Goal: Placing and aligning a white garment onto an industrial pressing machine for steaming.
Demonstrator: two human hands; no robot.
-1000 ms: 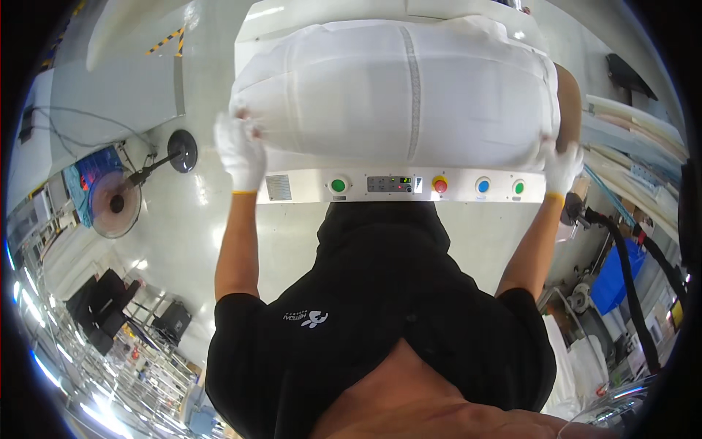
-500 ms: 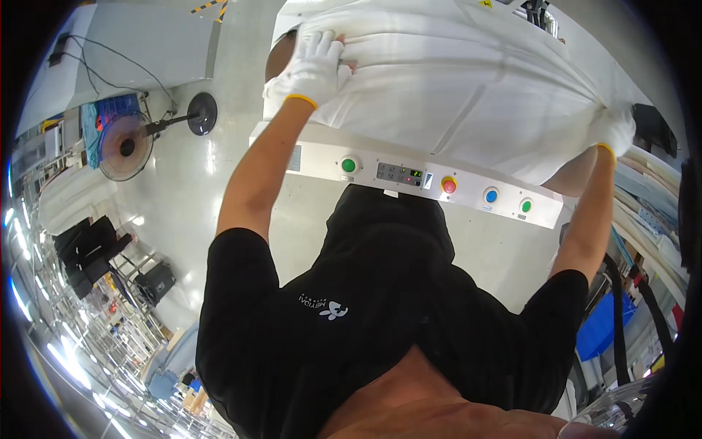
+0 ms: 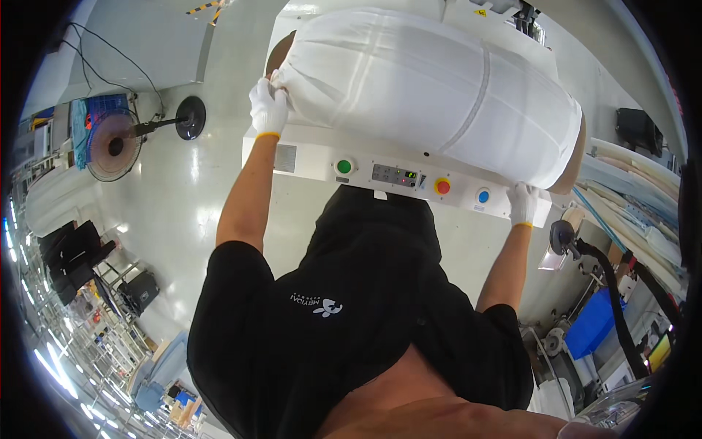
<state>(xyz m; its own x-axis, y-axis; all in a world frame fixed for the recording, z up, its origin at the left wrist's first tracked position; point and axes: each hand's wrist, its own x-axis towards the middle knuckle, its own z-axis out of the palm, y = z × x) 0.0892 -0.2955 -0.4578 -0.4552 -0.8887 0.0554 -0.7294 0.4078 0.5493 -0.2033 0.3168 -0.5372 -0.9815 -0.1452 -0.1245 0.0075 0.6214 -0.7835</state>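
A white cloth garment is stretched over a long padded form on a white machine. Its surface is mostly smooth, with creases at the left end and two darker seam-like bands across it. At the left end my gloved left hand pinches the cloth's edge, fingers closed. My gloved right hand is at the lower right edge of the cloth, in front of the control panel, its fingers bent and closed at the hem. That hand covers the panel's right end. Brown parts of the form show beyond the cloth at both ends.
Along the near side runs a control panel with a green button, a red button and a blue button. A standing fan is on the left. Stacked fabrics lie to the right.
My left hand has moved down from the top of the cloth to its left edge. My right hand has come down and inward from the far right end. The cloth has become smoother and rounder.
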